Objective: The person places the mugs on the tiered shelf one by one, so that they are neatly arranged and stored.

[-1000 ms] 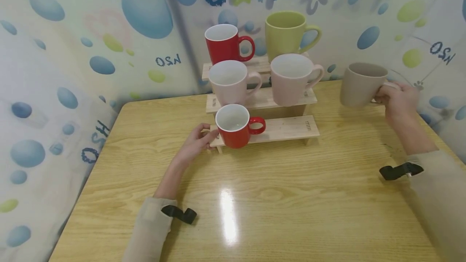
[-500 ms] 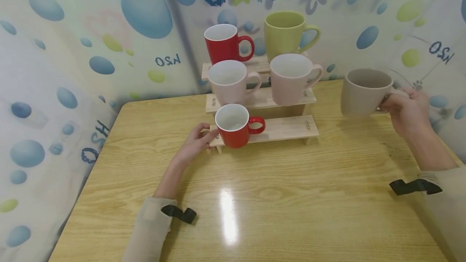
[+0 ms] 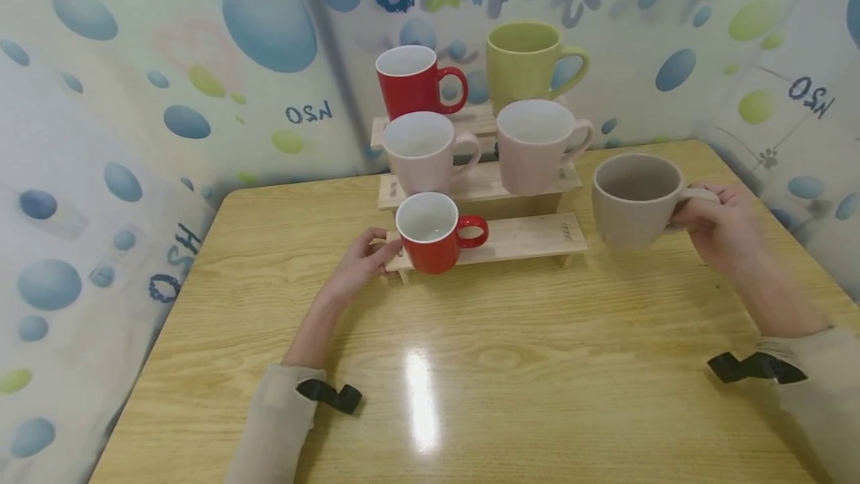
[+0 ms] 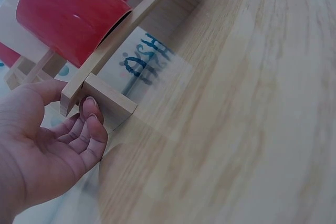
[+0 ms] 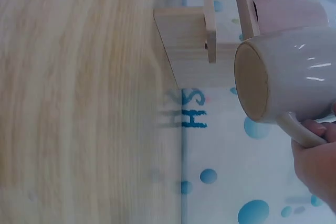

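Note:
My right hand (image 3: 728, 234) grips the handle of a grey-beige mug (image 3: 631, 208), held upright in the air just right of the rack's lowest shelf. In the right wrist view, the mug's unglazed base (image 5: 252, 82) shows, clear of the table. My left hand (image 3: 356, 267) pinches the left end of the wooden tiered rack (image 3: 524, 239). Seen from the left wrist, the thumb lies at the shelf end and the curled fingers (image 4: 94, 129) are below it by the leg. Close to that hand, a small red mug (image 3: 430, 245) stands on the left of the lowest shelf.
On the middle shelf stand two pale pink mugs (image 3: 419, 155). The top shelf holds a red mug (image 3: 410, 88) on the left and a green mug (image 3: 524, 62) on the right. Behind the wooden table (image 3: 537, 379) hangs a patterned wall cloth (image 3: 168, 36).
My right hand has brought the grey-beige mug lower and nearer, then left toward the lowest shelf. My left hand has stayed at the rack's end.

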`<state>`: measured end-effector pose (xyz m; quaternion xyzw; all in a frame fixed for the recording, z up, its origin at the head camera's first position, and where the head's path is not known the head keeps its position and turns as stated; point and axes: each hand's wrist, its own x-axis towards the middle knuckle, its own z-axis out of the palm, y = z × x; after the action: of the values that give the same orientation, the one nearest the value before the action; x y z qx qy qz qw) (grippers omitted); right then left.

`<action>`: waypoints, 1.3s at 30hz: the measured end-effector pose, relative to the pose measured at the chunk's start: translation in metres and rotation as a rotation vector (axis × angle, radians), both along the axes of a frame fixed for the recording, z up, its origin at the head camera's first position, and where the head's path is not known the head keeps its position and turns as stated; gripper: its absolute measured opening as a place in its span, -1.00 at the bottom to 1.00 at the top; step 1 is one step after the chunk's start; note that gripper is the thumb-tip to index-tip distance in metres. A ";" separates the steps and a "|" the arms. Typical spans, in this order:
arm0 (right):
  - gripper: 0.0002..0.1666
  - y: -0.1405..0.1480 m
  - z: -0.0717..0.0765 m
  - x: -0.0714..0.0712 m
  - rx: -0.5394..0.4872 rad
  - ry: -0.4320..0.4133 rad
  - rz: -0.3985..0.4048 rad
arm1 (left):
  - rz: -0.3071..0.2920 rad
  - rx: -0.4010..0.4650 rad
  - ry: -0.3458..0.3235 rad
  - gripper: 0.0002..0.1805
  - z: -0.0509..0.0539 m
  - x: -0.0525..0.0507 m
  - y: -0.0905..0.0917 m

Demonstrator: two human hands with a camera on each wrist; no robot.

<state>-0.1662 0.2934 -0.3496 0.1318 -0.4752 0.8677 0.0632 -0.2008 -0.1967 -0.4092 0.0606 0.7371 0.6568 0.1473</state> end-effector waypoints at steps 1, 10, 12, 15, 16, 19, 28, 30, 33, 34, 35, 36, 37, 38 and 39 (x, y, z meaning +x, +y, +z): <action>-0.46 -0.002 -0.001 0.001 0.009 0.009 0.015 | -0.002 0.000 -0.001 -0.69 0.000 0.000 0.000; -0.41 -0.030 -0.009 0.004 0.083 0.061 0.068 | -0.001 0.009 -0.003 -0.70 0.000 0.000 0.001; -0.44 -0.036 -0.010 0.004 0.111 0.049 0.072 | -0.002 0.010 -0.003 -0.70 0.000 0.000 0.001; -0.49 -0.044 -0.011 0.003 0.170 0.026 0.074 | -0.003 0.010 -0.003 -0.70 0.000 0.000 0.001; -0.50 -0.047 -0.011 0.003 0.184 0.019 0.074 | -0.004 0.008 -0.002 -0.69 0.000 0.000 0.001; -0.52 -0.055 -0.012 0.002 0.207 0.023 0.081 | -0.005 0.006 -0.002 -0.69 0.001 0.000 0.001; -0.55 -0.075 -0.018 -0.006 0.190 0.073 0.126 | 0.001 0.006 -0.005 -0.68 0.001 0.000 0.001; -0.57 -0.078 -0.020 -0.008 0.196 0.079 0.121 | 0.002 0.003 -0.003 -0.69 0.001 0.000 0.002; -0.57 -0.081 -0.022 -0.010 0.201 0.086 0.118 | 0.000 0.000 -0.003 -0.70 0.001 0.000 0.001; -0.57 -0.082 -0.023 -0.010 0.202 0.090 0.115 | -0.001 0.000 -0.003 -0.70 0.000 0.000 0.001; -0.57 -0.083 -0.024 -0.011 0.203 0.089 0.111 | -0.003 -0.001 -0.003 -0.70 0.000 0.000 0.001; -0.57 -0.084 -0.025 -0.012 0.199 0.092 0.111 | -0.003 -0.002 -0.003 -0.70 0.000 0.000 0.001; -0.58 -0.084 -0.027 -0.012 0.196 0.094 0.112 | -0.005 -0.003 -0.003 -0.70 0.000 0.000 0.001; -0.57 -0.085 -0.027 -0.013 0.196 0.100 0.111 | -0.007 -0.004 -0.002 -0.70 0.000 0.000 0.000; -0.57 -0.086 -0.028 -0.013 0.193 0.105 0.109 | -0.008 -0.005 0.000 -0.69 0.000 0.000 0.000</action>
<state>-0.1792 0.2073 -0.3779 0.2082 -0.5445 0.8121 0.0275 -0.2011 -0.1967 -0.4088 0.0631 0.7385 0.6542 0.1503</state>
